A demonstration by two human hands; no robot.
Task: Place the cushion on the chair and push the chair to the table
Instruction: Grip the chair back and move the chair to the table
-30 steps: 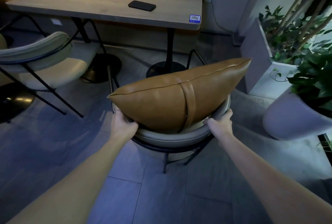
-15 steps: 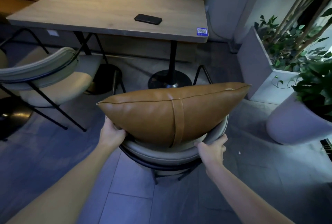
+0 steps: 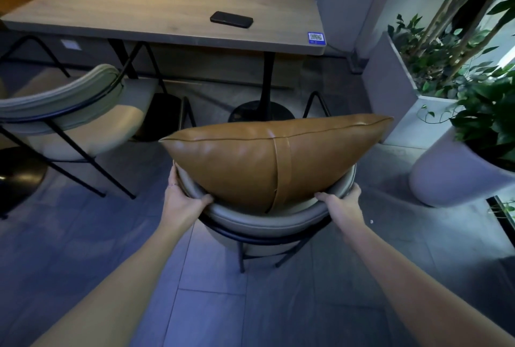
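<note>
On the chair [image 3: 267, 221], cushion [image 3: 267, 157] lengthwise left-right, seemingly upright; both hands [image 3: 182, 201] clasping the backrest.

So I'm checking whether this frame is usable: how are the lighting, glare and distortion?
Head view: dim, with a blue cast on the floor; soft glare patches on the cushion; wide-angle bending curves the table edge and stretches both forearms; left hand and right hand on the chair backrest look reasonably sharp, the plants at the right slightly soft.
</note>
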